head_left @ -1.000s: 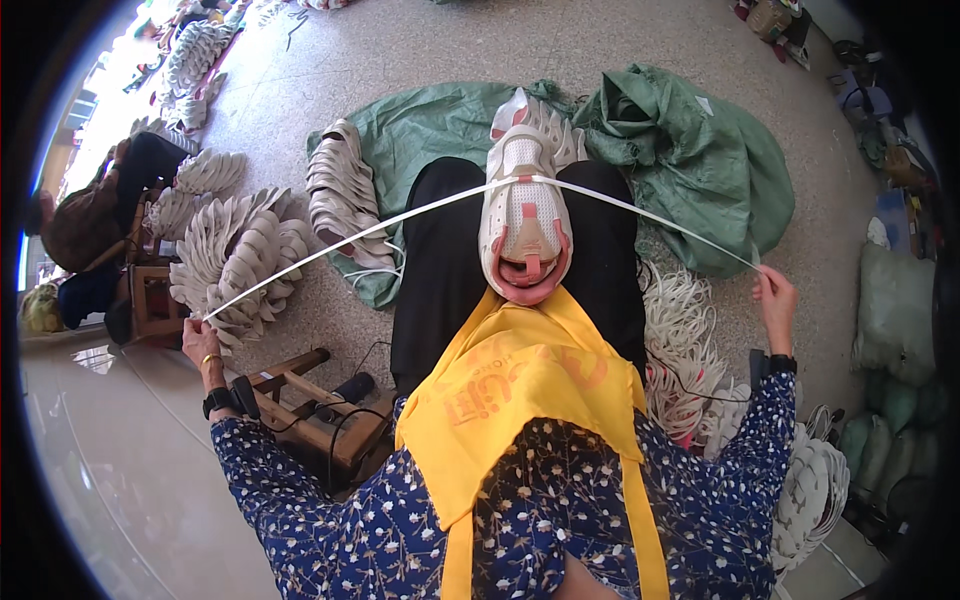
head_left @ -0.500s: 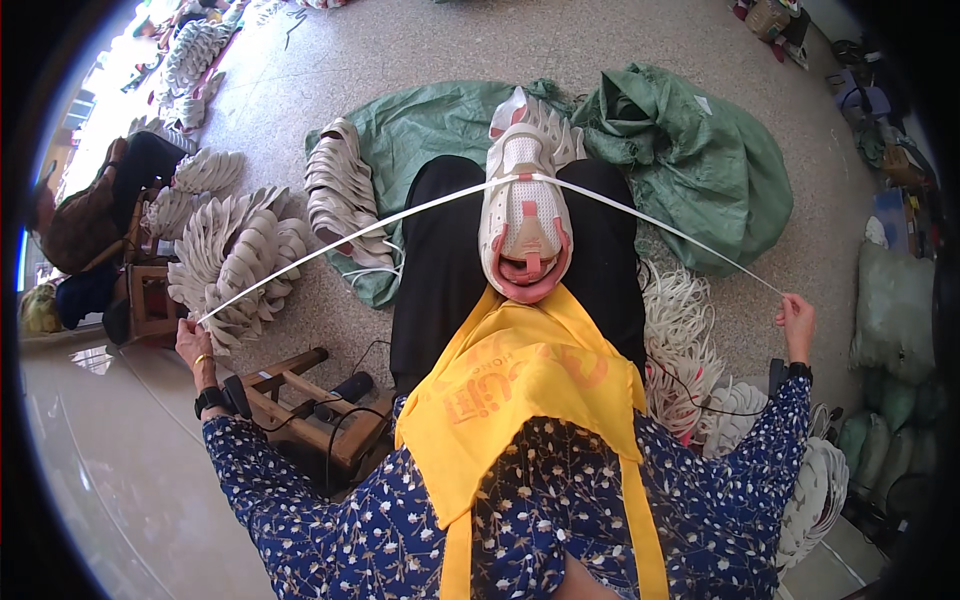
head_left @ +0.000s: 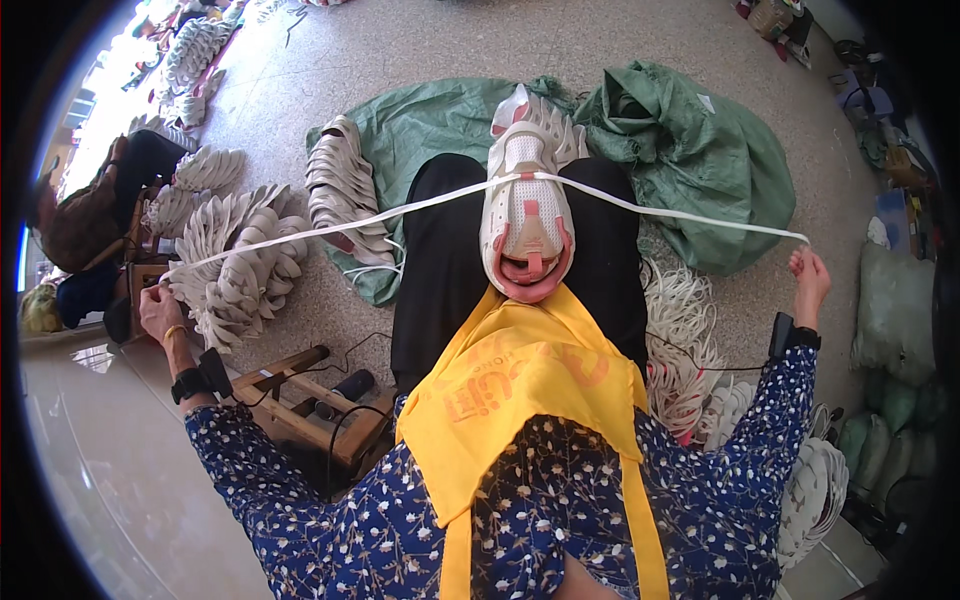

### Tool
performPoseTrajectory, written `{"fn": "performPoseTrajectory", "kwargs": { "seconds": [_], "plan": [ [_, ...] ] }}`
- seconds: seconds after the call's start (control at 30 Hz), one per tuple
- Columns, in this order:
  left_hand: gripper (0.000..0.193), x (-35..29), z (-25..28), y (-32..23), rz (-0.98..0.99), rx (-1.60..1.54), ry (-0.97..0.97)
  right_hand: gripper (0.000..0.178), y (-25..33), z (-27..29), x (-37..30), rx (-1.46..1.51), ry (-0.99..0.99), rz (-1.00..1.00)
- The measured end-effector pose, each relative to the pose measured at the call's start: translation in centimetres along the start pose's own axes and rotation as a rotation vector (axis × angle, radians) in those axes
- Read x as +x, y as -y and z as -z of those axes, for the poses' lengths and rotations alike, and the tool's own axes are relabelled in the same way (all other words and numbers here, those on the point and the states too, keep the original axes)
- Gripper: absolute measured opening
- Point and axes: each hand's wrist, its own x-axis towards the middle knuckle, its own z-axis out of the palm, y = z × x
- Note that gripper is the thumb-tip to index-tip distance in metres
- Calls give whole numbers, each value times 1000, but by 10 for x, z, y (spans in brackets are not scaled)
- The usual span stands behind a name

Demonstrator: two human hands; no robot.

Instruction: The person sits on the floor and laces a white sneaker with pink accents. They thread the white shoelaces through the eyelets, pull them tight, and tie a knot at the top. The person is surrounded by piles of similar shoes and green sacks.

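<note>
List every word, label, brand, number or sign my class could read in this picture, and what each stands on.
Yellow cloth apron: large orange characters with smaller letters alongside, turned and creased; the wording is not copied here.
Green woven plastic sack: a small pale patch, too small to show any text.
White-and-pink mesh shoe: no readable text.

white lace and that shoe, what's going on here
The person's left hand and right hand each hold an end of a white lace, spread wide. Its middle crosses a white and pink shoe, which sits between the knees. Pale stacked pieces lie on the floor to the left, a green sack to the right.
</note>
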Motion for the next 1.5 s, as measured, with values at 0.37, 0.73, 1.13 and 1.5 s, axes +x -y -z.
{"fn": "performPoseTrajectory", "kwargs": {
  "seconds": [0.37, 0.73, 1.13, 1.5],
  "plan": [
    [11, -205, -22, -298, 134, -956, 1501, 24, 130, -225, -185, -13, 981, -201],
    [10, -238, -69, -411, -610, -862, 743, 10, 161, -338, -190, -341, 542, 884],
    [5, -228, -114, -426, -384, -961, 896, 23, 141, -361, -179, 347, 795, 210],
    [9, -230, -118, -433, -227, -1227, 945, 11, 145, -368, -181, 310, 749, 284]
  ]
}}
